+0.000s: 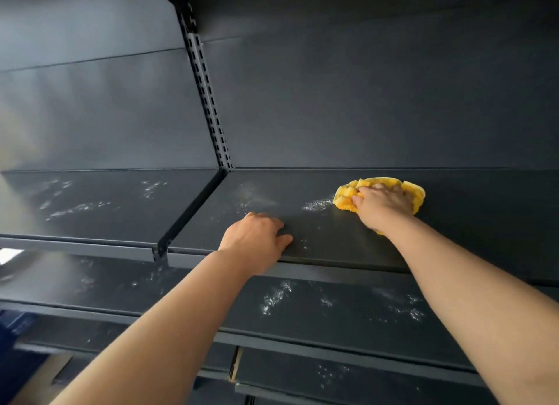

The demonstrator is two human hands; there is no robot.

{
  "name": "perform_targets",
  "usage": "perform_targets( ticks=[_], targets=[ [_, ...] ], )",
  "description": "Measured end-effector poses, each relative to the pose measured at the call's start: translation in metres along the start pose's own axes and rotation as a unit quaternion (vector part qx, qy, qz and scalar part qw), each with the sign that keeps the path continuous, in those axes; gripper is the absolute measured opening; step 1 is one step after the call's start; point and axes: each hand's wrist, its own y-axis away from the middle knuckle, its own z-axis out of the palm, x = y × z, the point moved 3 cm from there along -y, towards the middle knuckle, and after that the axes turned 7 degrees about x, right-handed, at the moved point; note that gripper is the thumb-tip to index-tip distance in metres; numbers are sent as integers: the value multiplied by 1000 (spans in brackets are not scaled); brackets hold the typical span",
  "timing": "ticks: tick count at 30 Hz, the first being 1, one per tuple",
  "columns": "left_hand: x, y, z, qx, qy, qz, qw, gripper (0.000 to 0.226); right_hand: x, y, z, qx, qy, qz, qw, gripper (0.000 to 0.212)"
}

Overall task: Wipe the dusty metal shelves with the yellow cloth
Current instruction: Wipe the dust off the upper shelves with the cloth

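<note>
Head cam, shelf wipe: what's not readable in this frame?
Head view only:
- yellow cloth: middle covered by the right hand; any dust beneath is unseen.
- left hand: fingers fold away from the camera, so its hold on the shelf is unclear.
- shelf below: parts hidden behind both forearms.
- blue object, bottom-left: blurred, cut off by the edge.

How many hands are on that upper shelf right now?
2. The left hand rests near the front edge of the upper shelf; the right hand grips the yellow cloth farther back, to the right.
</note>
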Motion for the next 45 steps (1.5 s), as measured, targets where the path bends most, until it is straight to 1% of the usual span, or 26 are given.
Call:
perform_targets(
  ticks=[2, 4, 6, 9, 11, 14, 18, 22, 26, 30, 32, 35, 39, 40, 42, 44, 45],
  targets=[
    [-1, -5, -3, -4, -2, -2, 1000, 41, -9, -13, 1, -11, 9, -17, 1000, 43],
    [-3, -9, -3, 7, 9, -1, 1000, 40, -19, -24, 1, -17, 14, -41, 999, 45],
    [-7, -12, 0, 23, 7, 3, 1000, 43, -30, -34, 2, -17, -5, -67, 998, 46],
    [-15, -7, 11, 33, -32, -18, 999, 63, -48, -37, 4, -15, -49, -109, 993, 48],
    [-23, -2, 18, 5, -24, -65, 998, 75, -63, -28, 4, -18, -65, -143, 987, 51],
    [-36, 3, 19, -41, -6, -120, 992, 82, -84, -3, 1, -16, -76, -200, 977, 51],
    [-48, 5, 9, -54, -15, -132, 990, 85, -105, 34, -5, -5, -89, -259, 962, 49],
    [-55, 5, 3, -68, -21, -116, 991, 90, -106, 65, -7, 14, -113, -292, 950, 46],
    [-58, 3, 2, -80, -9, -81, 993, 97, -95, 76, -7, 25, -133, -281, 950, 45],
    [-64, 5, -1, -78, 2, -37, 996, 98, -105, 77, -6, 23, -132, -230, 964, 44],
    [-75, 7, -3, -71, 16, -29, 997, 93, -124, 75, -8, 12, -125, -220, 967, 47],
    [-99, 10, -5, -53, 46, -30, 997, 81, -159, 77, -12, -13, -137, -217, 967, 51],
    [-123, 15, -14, -39, 89, -43, 994, 70, -193, 82, -13, -25, -138, -224, 965, 50],
    [-124, 15, -15, -35, 97, -43, 994, 67, -195, 81, -14, -25, -160, -226, 961, 49],
    [-121, 11, -16, -23, 107, -28, 994, 64, -189, 79, -19, -22, -265, -213, 940, 44],
    [-110, 4, -15, -15, 119, 1, 993, 62, -170, 78, -25, 5, -363, -169, 916, 40],
    [-99, -1, -12, -17, 124, 19, 992, 62, -155, 77, -27, 31, -371, -144, 917, 40]
  ],
)
